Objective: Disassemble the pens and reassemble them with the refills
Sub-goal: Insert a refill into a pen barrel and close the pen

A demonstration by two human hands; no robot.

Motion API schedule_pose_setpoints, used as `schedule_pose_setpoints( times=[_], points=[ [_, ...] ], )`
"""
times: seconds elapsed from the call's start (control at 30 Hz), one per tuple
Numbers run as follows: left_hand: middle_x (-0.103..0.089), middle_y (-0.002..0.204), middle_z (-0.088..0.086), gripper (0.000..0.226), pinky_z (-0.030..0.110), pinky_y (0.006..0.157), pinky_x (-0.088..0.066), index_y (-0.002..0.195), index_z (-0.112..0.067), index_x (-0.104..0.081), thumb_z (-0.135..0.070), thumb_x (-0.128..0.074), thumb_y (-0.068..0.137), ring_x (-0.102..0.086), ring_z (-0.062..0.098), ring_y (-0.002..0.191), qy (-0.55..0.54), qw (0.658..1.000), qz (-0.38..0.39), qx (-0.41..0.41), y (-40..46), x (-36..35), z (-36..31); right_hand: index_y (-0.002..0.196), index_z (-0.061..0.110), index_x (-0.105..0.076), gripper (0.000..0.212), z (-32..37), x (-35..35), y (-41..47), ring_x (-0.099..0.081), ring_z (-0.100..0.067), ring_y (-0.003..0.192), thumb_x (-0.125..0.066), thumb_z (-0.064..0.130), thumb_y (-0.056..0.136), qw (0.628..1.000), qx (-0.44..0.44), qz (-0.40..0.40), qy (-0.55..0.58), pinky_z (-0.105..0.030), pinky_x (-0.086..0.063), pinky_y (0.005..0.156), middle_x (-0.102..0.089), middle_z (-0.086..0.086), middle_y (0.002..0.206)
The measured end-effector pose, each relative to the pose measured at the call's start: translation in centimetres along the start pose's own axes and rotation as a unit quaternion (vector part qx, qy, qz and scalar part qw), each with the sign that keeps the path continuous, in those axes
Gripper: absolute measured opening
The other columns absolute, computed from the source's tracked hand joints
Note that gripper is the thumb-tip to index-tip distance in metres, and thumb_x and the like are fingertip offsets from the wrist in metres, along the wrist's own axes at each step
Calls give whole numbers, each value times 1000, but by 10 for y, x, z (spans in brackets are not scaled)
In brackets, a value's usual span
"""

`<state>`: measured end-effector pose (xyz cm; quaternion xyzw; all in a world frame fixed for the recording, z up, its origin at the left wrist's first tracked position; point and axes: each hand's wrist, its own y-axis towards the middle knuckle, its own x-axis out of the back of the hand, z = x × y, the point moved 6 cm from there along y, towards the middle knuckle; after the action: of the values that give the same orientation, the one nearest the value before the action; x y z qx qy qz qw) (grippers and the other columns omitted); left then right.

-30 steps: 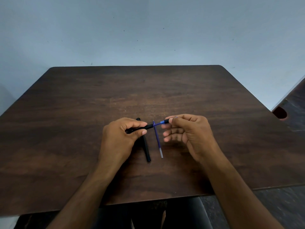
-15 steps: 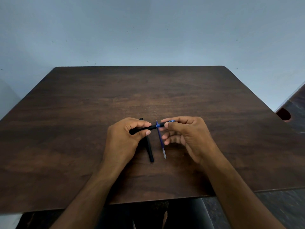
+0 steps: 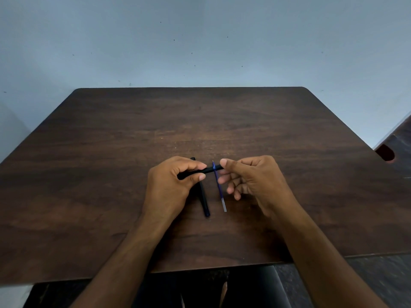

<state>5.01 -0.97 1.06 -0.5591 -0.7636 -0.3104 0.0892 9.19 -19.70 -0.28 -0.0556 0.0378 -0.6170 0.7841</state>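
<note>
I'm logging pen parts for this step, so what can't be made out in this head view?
- Held pen: its middle hides inside the left hand, its tip end behind the right hand.
- Pen on the table: far half under the left hand.
- Loose refill: tip too small to read.

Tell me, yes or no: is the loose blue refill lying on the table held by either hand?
No: the blue refill lies on the table between the hands, untouched.
</note>
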Motion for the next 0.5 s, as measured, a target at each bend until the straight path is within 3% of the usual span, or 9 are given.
schedule_pose_setpoints(
  times=[0.13,0.2,0.33,0.4,0.5],
  points=[
    [-74,92,-14,24,5,83,-45,96,-20,-80,-9,-84,75,-67,-4,91,-13,1000,-8,0,1,2,0,72,0,-75,61,0,2,-1,-61,-21,43,-66,59,87,996,-20,-35,-79,-25,-44,37,-75,-17,64],
    [-74,92,-14,24,4,82,-45,96,-20,-80,-8,-84,75,-67,-5,91,-14,1000,-13,2,2,3,0,71,5,-74,60,3,7,-3,-62,-20,45,-67,62,84,992,4,-76,-98,-27,-47,39,-74,-13,63],
    [-73,92,-15,25,3,82,-45,96,-20,-80,-8,-84,75,-66,-6,91,-9,1000,-9,0,2,3,0,100,15,-75,20,12,10,-8,-68,-22,60,-81,27,84,995,68,-54,-37,-34,-58,53,-77,-10,79],
    [-73,93,-15,25,3,82,-45,97,-21,-80,-9,-84,75,-65,-7,91,-2,1000,-9,-1,2,2,0,101,14,-75,13,13,11,-7,-67,-21,56,-77,14,88,993,81,-53,-67,-30,-57,54,-76,-10,75],
    [-73,92,-14,25,4,82,-45,96,-20,-80,-8,-84,75,-66,-6,91,0,1000,-11,-2,3,2,0,97,13,-76,6,13,11,-5,-66,-19,53,-73,13,91,987,89,-70,-116,-28,-57,55,-75,-9,71]
  ],
)
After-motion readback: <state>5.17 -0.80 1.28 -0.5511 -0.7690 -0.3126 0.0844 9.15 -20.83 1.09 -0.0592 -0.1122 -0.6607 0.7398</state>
